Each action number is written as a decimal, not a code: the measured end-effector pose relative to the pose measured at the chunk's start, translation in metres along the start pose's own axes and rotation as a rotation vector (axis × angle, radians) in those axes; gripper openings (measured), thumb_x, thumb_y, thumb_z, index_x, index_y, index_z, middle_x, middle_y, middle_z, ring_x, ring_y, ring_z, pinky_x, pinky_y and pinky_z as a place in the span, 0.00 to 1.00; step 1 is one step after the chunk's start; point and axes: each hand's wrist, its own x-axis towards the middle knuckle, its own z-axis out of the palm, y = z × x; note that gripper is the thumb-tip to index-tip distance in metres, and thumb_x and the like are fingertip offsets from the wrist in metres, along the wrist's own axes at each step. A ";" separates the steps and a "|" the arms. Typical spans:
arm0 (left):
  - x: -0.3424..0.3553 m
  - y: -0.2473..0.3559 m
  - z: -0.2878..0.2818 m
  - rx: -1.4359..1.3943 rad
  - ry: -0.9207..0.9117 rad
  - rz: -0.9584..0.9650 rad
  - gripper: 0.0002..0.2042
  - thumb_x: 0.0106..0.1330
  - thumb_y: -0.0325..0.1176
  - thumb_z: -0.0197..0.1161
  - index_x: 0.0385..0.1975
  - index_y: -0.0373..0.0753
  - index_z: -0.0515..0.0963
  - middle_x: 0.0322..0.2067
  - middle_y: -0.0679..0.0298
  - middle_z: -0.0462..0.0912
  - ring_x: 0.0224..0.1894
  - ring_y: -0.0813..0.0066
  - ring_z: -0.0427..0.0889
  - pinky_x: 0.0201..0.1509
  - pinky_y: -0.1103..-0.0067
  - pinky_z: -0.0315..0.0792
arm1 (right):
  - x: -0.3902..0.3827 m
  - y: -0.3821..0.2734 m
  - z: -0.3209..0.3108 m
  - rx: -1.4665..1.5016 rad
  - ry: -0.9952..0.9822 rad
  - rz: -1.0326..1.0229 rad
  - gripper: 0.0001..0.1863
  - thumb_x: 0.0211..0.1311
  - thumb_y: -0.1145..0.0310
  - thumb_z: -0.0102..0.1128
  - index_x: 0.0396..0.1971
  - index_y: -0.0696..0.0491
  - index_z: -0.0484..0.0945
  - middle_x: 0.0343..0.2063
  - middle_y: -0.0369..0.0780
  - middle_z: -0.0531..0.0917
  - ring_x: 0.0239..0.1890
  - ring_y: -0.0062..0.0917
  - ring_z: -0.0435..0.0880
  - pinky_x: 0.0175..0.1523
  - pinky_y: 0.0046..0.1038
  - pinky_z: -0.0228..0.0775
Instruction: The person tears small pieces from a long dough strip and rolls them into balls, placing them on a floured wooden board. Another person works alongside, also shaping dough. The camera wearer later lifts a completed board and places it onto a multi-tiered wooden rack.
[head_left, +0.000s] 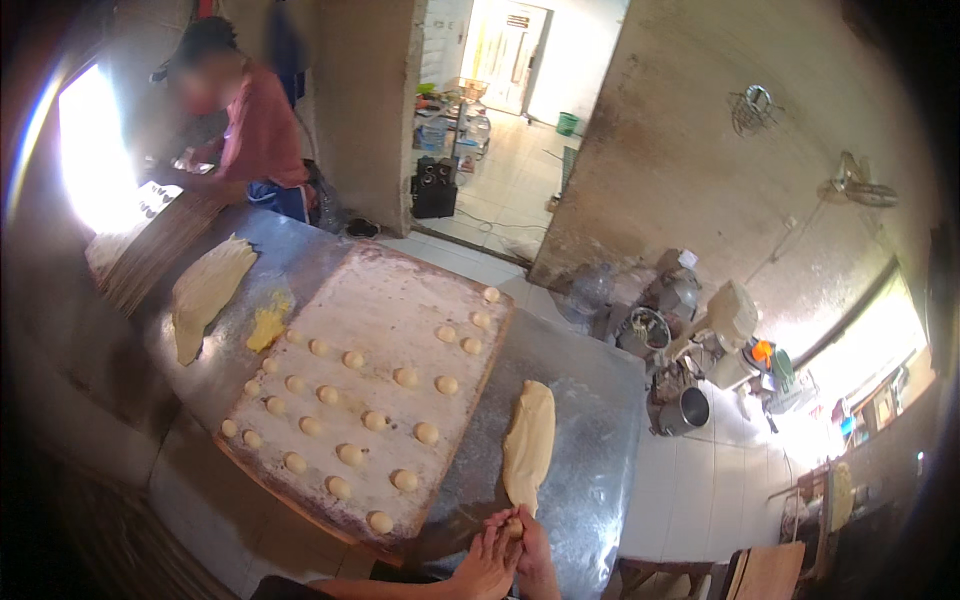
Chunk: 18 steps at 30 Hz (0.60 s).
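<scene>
A long roll of pale dough (529,440) lies on the metal tabletop, its narrow near end reaching my hands. My left hand (486,567) and my right hand (537,556) are pressed together around that end. A small rounded bit of dough (514,527) shows between the fingers; the rest of it is hidden by them. To the left, a floured wooden board (385,290) carries several small dough balls, such as one near its front corner (380,522).
A larger flat slab of dough (207,295) and a yellow smear (268,320) sit beyond the board on the metal table (590,400). At the far left a person in a red top (262,130) works by stacked trays (160,250). Pots (684,411) stand on the floor at right.
</scene>
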 end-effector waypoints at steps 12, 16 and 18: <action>0.078 -0.002 0.048 -0.876 0.604 0.339 0.14 0.74 0.39 0.52 0.32 0.42 0.84 0.27 0.57 0.86 0.29 0.51 0.82 0.42 0.62 0.75 | -0.055 0.028 -0.056 -0.411 0.397 -0.609 0.28 0.82 0.52 0.44 0.33 0.61 0.82 0.24 0.48 0.85 0.26 0.41 0.84 0.32 0.45 0.73; 0.074 -0.014 0.050 -0.763 0.739 0.274 0.12 0.72 0.35 0.54 0.30 0.43 0.84 0.24 0.59 0.84 0.26 0.55 0.82 0.35 0.65 0.74 | -0.053 0.025 -0.047 -1.264 0.762 -1.141 0.27 0.78 0.61 0.51 0.18 0.63 0.77 0.18 0.54 0.81 0.23 0.47 0.82 0.27 0.45 0.68; 0.069 -0.020 0.036 -0.674 0.758 0.258 0.12 0.71 0.36 0.56 0.25 0.45 0.83 0.22 0.59 0.83 0.23 0.56 0.81 0.31 0.67 0.72 | -0.110 -0.005 0.005 -1.517 0.586 -1.290 0.25 0.76 0.63 0.54 0.18 0.64 0.77 0.19 0.56 0.81 0.22 0.51 0.81 0.27 0.47 0.67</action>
